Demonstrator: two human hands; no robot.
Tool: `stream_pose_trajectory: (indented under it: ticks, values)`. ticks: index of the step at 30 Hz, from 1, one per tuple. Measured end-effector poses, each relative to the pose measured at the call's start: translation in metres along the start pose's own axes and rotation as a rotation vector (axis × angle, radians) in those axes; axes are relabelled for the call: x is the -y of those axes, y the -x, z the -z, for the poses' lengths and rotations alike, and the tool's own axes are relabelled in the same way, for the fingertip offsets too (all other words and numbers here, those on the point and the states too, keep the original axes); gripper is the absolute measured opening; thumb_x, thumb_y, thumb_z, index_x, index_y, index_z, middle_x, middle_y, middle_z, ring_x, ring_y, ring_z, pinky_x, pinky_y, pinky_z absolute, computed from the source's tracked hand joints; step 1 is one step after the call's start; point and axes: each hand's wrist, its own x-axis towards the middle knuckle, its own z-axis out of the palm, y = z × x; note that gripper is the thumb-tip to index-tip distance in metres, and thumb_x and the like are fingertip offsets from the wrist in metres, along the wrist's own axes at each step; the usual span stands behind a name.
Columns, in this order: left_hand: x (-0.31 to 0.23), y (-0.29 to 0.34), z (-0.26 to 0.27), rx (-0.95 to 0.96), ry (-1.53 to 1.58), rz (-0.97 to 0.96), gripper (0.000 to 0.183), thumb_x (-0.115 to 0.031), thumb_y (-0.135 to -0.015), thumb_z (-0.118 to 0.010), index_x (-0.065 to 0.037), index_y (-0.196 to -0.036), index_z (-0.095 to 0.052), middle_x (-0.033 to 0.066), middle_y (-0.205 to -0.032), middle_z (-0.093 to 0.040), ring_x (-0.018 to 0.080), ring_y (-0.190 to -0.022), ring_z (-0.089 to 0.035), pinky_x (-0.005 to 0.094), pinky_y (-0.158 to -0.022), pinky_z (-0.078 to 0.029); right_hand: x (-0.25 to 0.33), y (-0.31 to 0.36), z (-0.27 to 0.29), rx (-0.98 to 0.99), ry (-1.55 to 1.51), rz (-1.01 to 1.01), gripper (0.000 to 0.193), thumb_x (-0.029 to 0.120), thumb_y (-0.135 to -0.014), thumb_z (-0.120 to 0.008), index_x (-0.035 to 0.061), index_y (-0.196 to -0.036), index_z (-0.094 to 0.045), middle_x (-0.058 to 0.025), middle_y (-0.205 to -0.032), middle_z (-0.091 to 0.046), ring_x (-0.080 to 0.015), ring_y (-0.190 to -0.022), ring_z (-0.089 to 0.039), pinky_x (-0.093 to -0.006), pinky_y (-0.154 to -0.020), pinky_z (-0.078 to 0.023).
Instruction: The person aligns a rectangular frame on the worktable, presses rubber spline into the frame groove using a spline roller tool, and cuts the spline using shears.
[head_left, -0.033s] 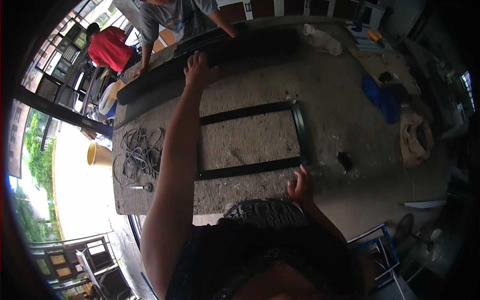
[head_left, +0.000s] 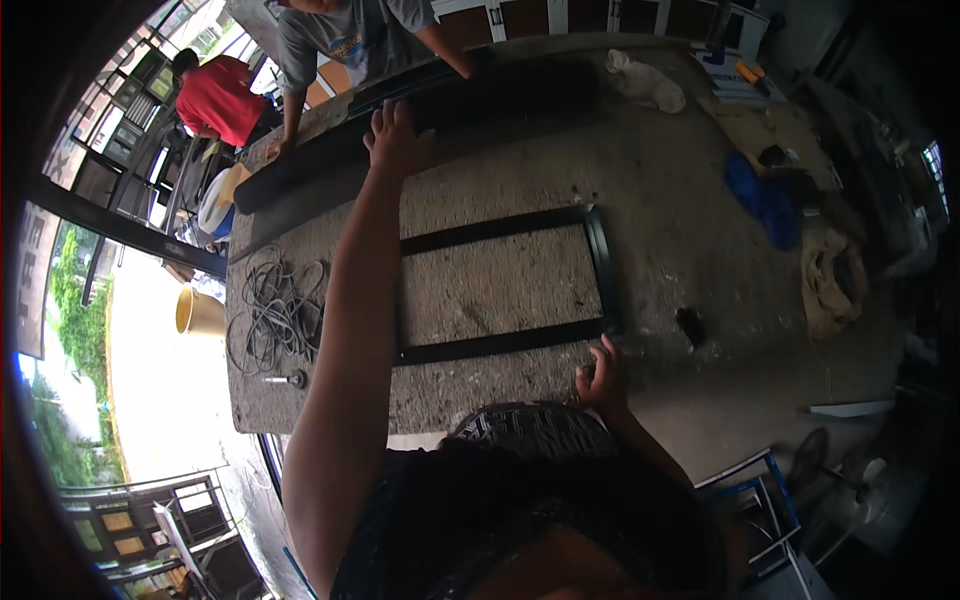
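Left hand [head_left: 396,148]: spread over 1 long black bar [head_left: 300,174]. Right hand [head_left: 604,380]: half-curled, grip unclear, beside 1 black rectangular metal-like frame [head_left: 500,342]. Virtually unchanged.

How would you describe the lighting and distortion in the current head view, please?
Head view: glare washes out the ground outside at left; in the same head view, the left hand shows clearly against a long black item whose surface detail is mostly lost in darkness; also in the head view, fisheye distortion bows the worktable's far edge, and the corners darken.
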Motion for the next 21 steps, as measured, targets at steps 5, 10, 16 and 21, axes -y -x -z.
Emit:
stream_pose_trajectory:
  ticks: [5, 10, 16, 21]
  values:
    - [0.007, -0.044, -0.016, 0.087, -0.029, 0.191, 0.097, -0.064, -0.083, -0.065, -0.005, -0.153, -0.032, 0.0168, -0.158, -0.037, 0.0373, -0.15, -0.027, 0.0684, -0.116, -0.013, -0.005, 0.006, -0.002, 0.036, -0.048, -0.045, 0.055, 0.034, -0.083, -0.07, 0.0018, -0.124, -0.054, -0.0265, -0.146, -0.045, -0.0452, -0.13, -0.047, -0.0539, -0.108, -0.039]
    - [0.023, 0.0, -0.029, 0.298, -0.076, 0.153, 0.054, -0.053, -0.089, -0.063, -0.014, -0.126, -0.064, 0.0122, -0.132, -0.064, 0.0346, -0.133, -0.05, 0.0684, -0.114, -0.016, 0.001, -0.001, 0.008, 0.108, 0.017, -0.081, 0.056, 0.035, -0.082, -0.07, 0.0022, -0.125, -0.054, -0.0258, -0.147, -0.044, -0.0444, -0.13, -0.047, -0.0538, -0.107, -0.039]
    - [0.011, 0.176, -0.046, 0.424, 0.032, -0.097, 0.034, -0.034, -0.091, -0.065, -0.017, -0.121, -0.067, 0.0077, -0.128, -0.062, 0.0305, -0.132, -0.049, 0.0646, -0.116, -0.013, -0.011, 0.0, 0.005, 0.123, -0.029, -0.082, 0.055, 0.035, -0.084, -0.069, 0.0015, -0.125, -0.053, -0.0268, -0.147, -0.044, -0.0447, -0.13, -0.047, -0.0534, -0.107, -0.039]
    - [0.008, 0.317, -0.047, 0.389, 0.105, -0.084, 0.053, -0.037, -0.09, -0.067, -0.014, -0.136, -0.057, 0.0095, -0.143, -0.051, 0.0322, -0.139, -0.041, 0.0617, -0.115, -0.021, -0.025, -0.009, 0.003, -0.076, -0.126, -0.052, 0.05, 0.03, -0.09, -0.066, 0.0002, -0.128, -0.051, -0.0263, -0.146, -0.044, -0.042, -0.131, -0.047, -0.0526, -0.106, -0.039]
